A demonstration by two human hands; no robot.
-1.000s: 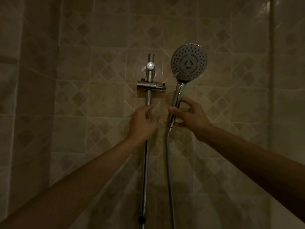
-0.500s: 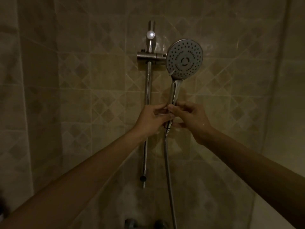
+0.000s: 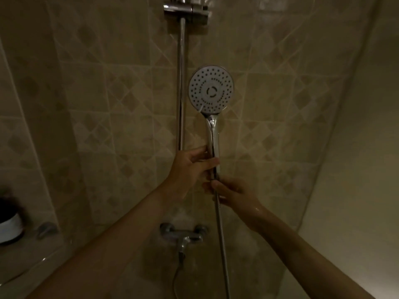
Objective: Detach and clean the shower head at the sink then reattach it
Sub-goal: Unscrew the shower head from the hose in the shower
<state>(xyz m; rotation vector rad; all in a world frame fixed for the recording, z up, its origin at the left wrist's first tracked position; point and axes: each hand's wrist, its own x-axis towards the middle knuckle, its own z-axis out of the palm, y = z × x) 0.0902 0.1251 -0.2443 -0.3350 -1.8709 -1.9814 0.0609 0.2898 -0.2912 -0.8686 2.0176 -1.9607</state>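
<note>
I note the shower head (image 3: 211, 91) upright, axis vertical, face toward me; left hand (image 3: 190, 169) clamped on its handle, right hand (image 3: 233, 192) gripping the hose (image 3: 222, 244) just below

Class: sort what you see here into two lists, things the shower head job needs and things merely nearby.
Needed:
round grey-faced chrome shower head
flexible metal hose
chrome holder bracket
left hand, gripping the handle
right hand, at the hose joint

Nearby:
chrome mixer tap
vertical chrome rail
dark and white container
</note>
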